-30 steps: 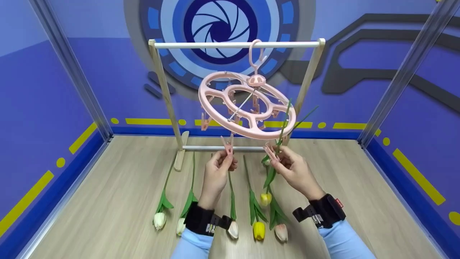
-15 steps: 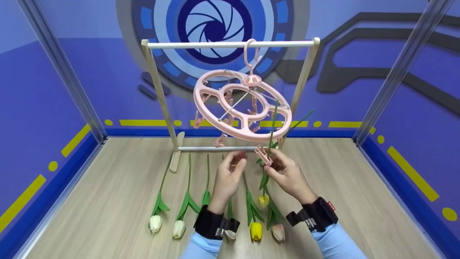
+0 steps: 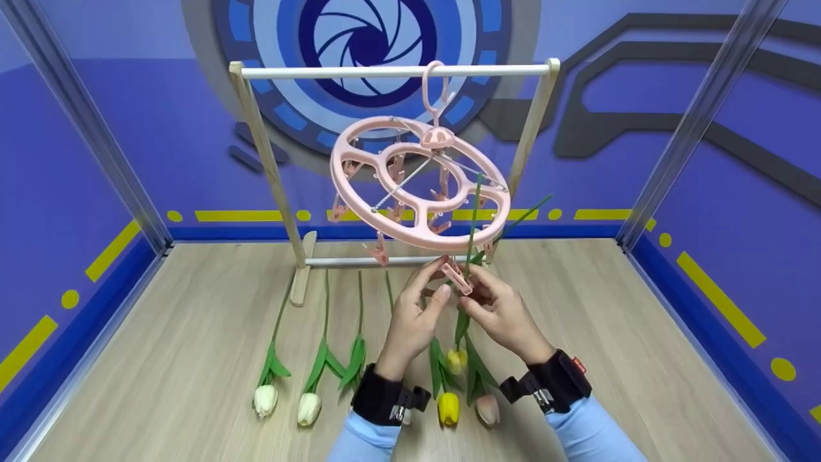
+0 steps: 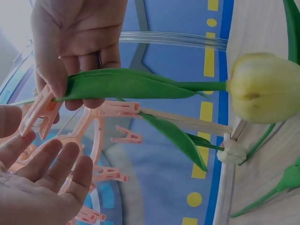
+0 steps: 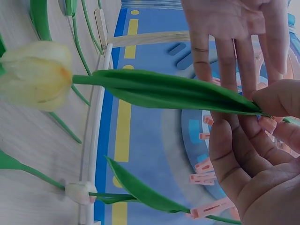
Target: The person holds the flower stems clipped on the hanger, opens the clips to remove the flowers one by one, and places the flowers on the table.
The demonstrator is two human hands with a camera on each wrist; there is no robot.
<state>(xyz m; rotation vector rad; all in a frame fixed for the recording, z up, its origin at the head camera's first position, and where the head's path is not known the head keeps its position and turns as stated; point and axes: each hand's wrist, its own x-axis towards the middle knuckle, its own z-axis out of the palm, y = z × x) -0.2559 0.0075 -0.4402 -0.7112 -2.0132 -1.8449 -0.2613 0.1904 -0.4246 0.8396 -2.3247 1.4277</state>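
Observation:
A round pink clip hanger point(image 3: 421, 237) hangs tilted from the rack's rod. At its low right side my right hand point(image 3: 510, 314) pinches a pink clothespin point(image 3: 457, 280) together with the stem of a yellow tulip point(image 3: 457, 360), whose bloom points down. In the left wrist view the right thumb lies on the clothespin point(image 4: 36, 112), beside the tulip's green leaf point(image 4: 117, 84). My left hand point(image 3: 414, 321) is close on the left, fingers extended near the clothespin's free end; whether they touch it I cannot tell. Behind, a pale tulip point(image 4: 233, 151) hangs from another clothespin point(image 4: 119, 108).
A wooden rack point(image 3: 276, 160) with a white rod point(image 3: 333, 72) stands at the back of the table point(image 3: 192, 359). Several tulips lie in a row, including a white tulip point(image 3: 265, 401) and a yellow one point(image 3: 448, 409). More clothespins point(image 3: 380, 249) dangle from the hanger.
My left hand has let go of a hanging clothespin and moved right, up to the one in my right hand. The right hand keeps its grip on the tulip and clothespin.

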